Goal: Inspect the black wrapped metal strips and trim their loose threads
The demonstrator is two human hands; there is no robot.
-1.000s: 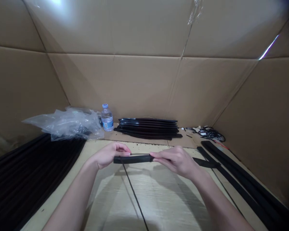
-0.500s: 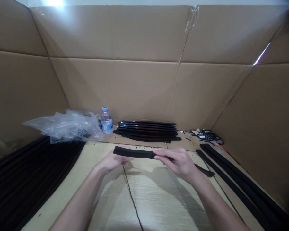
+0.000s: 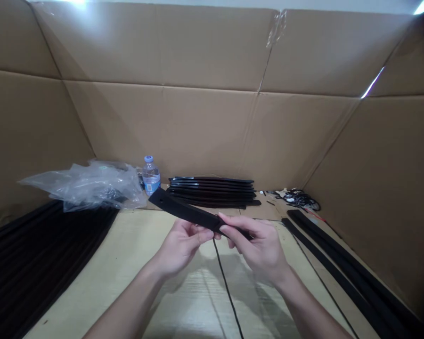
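A flat black strip [image 3: 183, 210] is held up over the table, its far left end tilted upward and showing a small dark hole. My right hand [image 3: 259, 240] pinches the strip between thumb and fingers at a fold or band near its middle; the part inside the palm is hidden. Just under the strip, my left hand [image 3: 183, 245] is closed, with its thumb tip beside my right fingers. A thin black cord [image 3: 226, 282] runs down from my left thumb tip toward the near table edge. How the cord meets the strip is hidden by my fingers.
Several dark strips [image 3: 212, 193] lie stacked at the back, beside a water bottle [image 3: 151, 176] and clear plastic bags [image 3: 92, 183]. Long black strips lie along the left [image 3: 45, 263] and right [image 3: 339, 263]. Tangled cords [image 3: 300, 199] sit back right. Cardboard walls [image 3: 212, 122] enclose the table [image 3: 134, 263].
My left hand has moved right, bringing the cord up beside my right hand. The strip has tilted, its left end rising, and its tail behind my right wrist no longer shows.
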